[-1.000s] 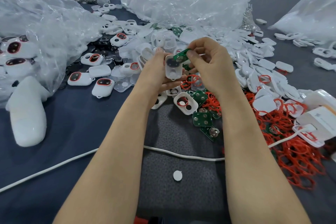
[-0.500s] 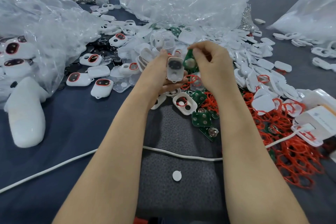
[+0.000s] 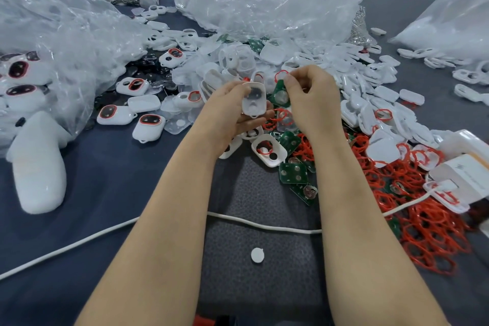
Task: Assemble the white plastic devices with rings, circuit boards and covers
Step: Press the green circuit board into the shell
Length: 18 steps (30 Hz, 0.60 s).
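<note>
- Our left hand point(image 3: 227, 111) grips a white shell point(image 3: 254, 99), hollow side facing us.
- Our right hand point(image 3: 313, 99) pinches a green board point(image 3: 280, 94) just beside it.

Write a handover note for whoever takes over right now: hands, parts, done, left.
Left hand grips a white shell, hollow side facing the camera.
Right hand pinches a green circuit board beside that shell, not yet seated.
Parts: spare boards and an open shell with a red ring lie just below the hands. Red rings are piled to the right, covers beyond them.
Done: finished devices lie to the left.
Left: seat the board and close with a cover. I cannot tell whether the held shell has its ring.
</note>
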Motion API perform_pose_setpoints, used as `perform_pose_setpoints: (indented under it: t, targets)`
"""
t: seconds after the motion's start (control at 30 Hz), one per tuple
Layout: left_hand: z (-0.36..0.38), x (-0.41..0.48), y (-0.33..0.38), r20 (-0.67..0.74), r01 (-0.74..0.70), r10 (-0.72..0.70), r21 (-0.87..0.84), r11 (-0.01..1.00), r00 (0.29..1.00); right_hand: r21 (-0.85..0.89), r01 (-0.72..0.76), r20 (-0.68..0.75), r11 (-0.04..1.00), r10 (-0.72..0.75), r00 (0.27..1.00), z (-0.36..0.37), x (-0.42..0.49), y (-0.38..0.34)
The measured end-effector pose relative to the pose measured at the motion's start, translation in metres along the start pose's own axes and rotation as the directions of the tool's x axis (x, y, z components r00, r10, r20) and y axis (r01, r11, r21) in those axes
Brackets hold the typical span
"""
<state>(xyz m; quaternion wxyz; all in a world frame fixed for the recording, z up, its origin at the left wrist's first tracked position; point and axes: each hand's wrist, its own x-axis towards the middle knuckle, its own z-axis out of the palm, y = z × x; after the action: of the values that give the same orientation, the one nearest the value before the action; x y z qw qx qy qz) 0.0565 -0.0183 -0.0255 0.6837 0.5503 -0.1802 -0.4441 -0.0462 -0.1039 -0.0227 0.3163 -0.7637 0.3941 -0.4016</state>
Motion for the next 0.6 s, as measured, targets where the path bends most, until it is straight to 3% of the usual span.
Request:
perform_pose_setpoints:
  t: [0.17,0.27,0.37,0.47,0.6]
  targets:
    - [-0.003,-0.001,0.002,0.032,0.025,-0.023,-0.062,0.998,0.999,-0.298,-0.021,0.059,0.954,0.04,0.997,0.004,0.0,0.011]
    - [-0.002,-0.004,0.005,0.047,0.05,-0.045,-0.095,0.994,0.998,-0.186,0.073,0.053,0.98,-0.064,0.997,0.002,-0.002,0.0]
    - [-0.002,-0.006,0.006,0.043,0.052,-0.048,-0.087,0.995,0.998,-0.076,0.167,0.248,0.983,-0.143,0.958,-0.001,-0.007,-0.008]
    - [-0.003,-0.005,0.006,0.025,0.074,-0.072,-0.093,0.993,0.997,-0.151,0.212,0.37,0.966,-0.143,0.918,-0.004,-0.008,-0.009]
    - [-0.003,-0.004,0.004,0.019,0.065,-0.064,-0.052,0.997,0.998,-0.201,0.224,0.35,0.954,-0.144,0.926,-0.002,-0.008,-0.008]
